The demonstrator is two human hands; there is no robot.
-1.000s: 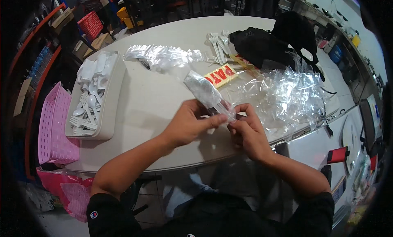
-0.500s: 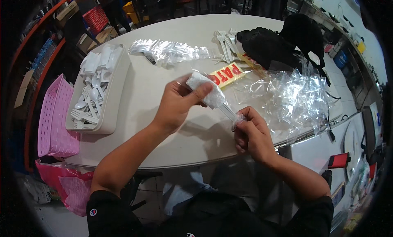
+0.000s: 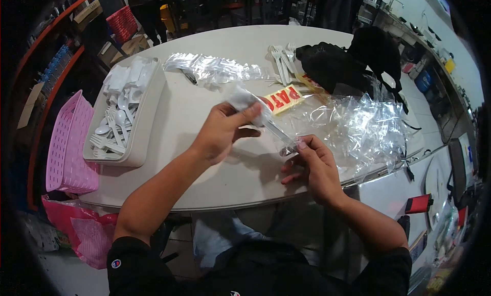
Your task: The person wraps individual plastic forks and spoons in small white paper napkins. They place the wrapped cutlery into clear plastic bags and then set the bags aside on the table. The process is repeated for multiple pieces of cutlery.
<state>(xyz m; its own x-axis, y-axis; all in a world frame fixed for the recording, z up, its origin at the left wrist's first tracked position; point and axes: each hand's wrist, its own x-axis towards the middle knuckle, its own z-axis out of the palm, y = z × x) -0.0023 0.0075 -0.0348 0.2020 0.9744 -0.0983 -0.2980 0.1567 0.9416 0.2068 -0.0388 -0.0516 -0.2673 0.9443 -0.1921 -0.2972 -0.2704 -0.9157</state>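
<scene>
Above the table, my left hand [image 3: 221, 127] pinches a folded white napkin [image 3: 242, 99] between thumb and fingers. Plastic cutlery handles [image 3: 276, 130] run from the napkin down toward my right hand, inside what looks like a clear plastic sleeve. My right hand [image 3: 318, 165] has its thumb and forefinger on the crumpled lower end of that sleeve [image 3: 289, 149], its other fingers loosely curled. The cutlery heads are hard to make out. Just beyond the packet lies a yellow packet with red lettering [image 3: 284, 98].
A pale bin [image 3: 152, 117] of napkins and white plastic cutlery stands at left, by a pink basket [image 3: 69, 148]. Flat clear sleeves [image 3: 215, 68] lie at the far side. Several white forks [image 3: 280, 61], a black bag [image 3: 327, 61] and a heap of clear bags [image 3: 363, 127] occupy the right.
The napkin packet has tilted a little, and its napkin end now looks blurred and glossier. My right hand's lower fingers have loosened from the sleeve end.
</scene>
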